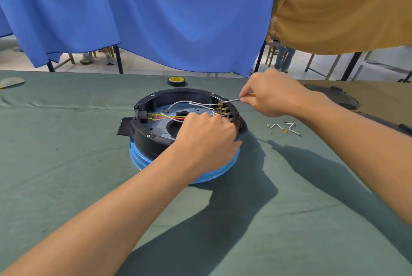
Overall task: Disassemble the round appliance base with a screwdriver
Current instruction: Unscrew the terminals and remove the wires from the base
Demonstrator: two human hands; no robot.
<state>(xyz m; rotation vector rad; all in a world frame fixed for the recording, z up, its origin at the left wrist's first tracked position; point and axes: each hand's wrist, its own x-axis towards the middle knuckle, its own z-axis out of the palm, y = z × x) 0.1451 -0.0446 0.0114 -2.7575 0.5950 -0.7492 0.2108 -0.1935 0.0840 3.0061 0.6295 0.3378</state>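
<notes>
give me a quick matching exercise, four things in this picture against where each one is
1 tape roll
2 loose white wires
3 screwdriver
4 left hand

a held in the right hand
b on the cloth, right of the base
c gripping the base's rim
d on the cloth, behind the base

Pairs: 1-d, 2-b, 3-a, 4-c

**Both bare hands engaged, forearms extended forward.**
The left forearm (pixel 111 215) reaches in from lower left; the left hand (pixel 205 135) lies knuckles-up, fingers curled over the rim of the round black plastic appliance base (pixel 151 139). The right forearm (pixel 356 142) enters from the right; the right hand (pixel 272 95) pinches the slim metal-shafted screwdriver (pixel 231 100) between thumb and fingertips.
</notes>
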